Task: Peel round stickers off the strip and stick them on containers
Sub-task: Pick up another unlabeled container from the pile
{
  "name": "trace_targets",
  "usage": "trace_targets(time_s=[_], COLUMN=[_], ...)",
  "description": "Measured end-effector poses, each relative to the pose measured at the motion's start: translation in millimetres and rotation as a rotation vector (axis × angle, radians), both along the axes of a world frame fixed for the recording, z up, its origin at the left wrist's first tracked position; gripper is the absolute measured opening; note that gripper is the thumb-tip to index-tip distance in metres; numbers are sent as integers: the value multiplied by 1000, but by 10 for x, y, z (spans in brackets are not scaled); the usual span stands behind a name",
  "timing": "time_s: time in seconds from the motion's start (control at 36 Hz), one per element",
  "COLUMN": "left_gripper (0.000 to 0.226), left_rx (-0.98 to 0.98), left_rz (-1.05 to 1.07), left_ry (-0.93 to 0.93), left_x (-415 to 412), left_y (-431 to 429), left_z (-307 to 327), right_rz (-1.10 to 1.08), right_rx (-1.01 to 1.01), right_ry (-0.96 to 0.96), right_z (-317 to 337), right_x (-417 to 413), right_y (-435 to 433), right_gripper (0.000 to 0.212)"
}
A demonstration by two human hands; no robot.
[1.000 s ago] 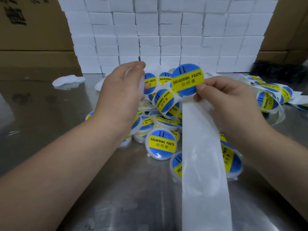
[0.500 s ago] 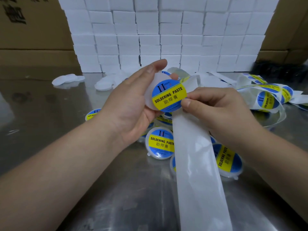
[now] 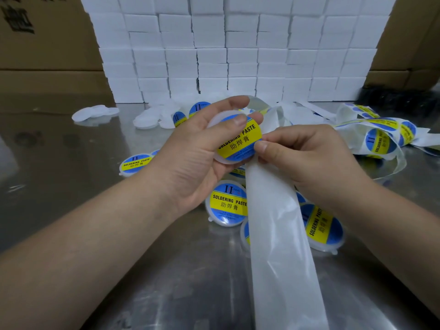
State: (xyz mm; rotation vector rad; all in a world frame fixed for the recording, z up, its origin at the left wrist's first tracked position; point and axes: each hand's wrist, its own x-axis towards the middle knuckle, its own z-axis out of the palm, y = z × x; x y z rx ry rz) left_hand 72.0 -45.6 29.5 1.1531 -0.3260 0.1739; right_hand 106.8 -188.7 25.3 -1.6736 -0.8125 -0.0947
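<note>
Bare backing strip [image 3: 281, 246] runs from lower centre up to the right hand [image 3: 307, 158], which pinches it. Left hand [image 3: 197, 148] grips a white container [image 3: 223, 160], thumb pressing its round sticker [image 3: 240, 141] (blue and yellow, "SOLDERING PASTE"). Labelled containers [image 3: 228, 206] lie beneath on the table [image 3: 71, 186]. Sticker strip [image 3: 378, 136] at right. White boxes [image 3: 238, 48] stacked at top.

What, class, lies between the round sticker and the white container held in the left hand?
Nothing visible. The sticker already lies on the face of the container in the left hand, whose thumb presses its top edge. The right hand pinches the sticker's right edge and the backing strip.
</note>
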Motion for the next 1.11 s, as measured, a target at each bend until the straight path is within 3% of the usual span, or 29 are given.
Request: trace_targets(time_s=[1.11], left_gripper=[25], left_rx=[66], left_rz=[64], left_ry=[-27], left_x=[-24], left_y=[-47], left_z=[-20], right_rz=[-3], right_rx=[-29], right_ry=[-27], right_z=[-23], right_x=[38], right_y=[-6], right_gripper=[27])
